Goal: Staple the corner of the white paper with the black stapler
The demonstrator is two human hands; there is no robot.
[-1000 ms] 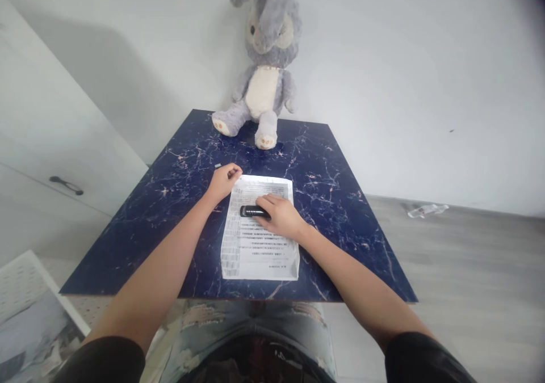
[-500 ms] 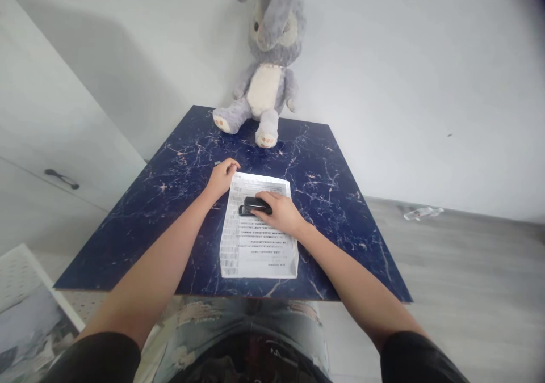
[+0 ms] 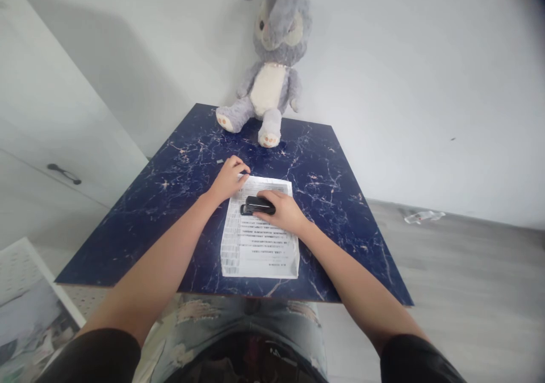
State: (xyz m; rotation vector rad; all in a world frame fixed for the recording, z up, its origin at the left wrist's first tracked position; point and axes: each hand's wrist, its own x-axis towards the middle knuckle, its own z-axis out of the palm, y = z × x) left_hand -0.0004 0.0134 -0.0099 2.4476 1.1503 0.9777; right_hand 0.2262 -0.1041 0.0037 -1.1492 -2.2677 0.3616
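In the head view we see a dark blue marbled surface (image 3: 332,201) with a printed sheet of paper (image 3: 259,247) lying flat near its front edge. Our right hand (image 3: 283,210) rests on the upper part of the sheet, its fingers curled over a black stapler (image 3: 255,205) and holding it; the stapler lies across the paper, pointing left. Our left hand (image 3: 229,177) sits at the sheet's far left corner, fingers bent and pinched at the paper's edge, though we cannot tell whether the corner is truly gripped or only pressed. A tiny pale scrap (image 3: 219,160) lies on the surface just beyond the left hand. At the far edge of the surface a grey stuffed rabbit (image 3: 270,59) sits upright against the white wall, feet toward us, well apart from the paper. To the left stands a white cabinet (image 3: 42,144) with a dark handle (image 3: 63,173). On the grey floor (image 3: 468,292) to the right lies a clear plastic wrapper (image 3: 421,217).
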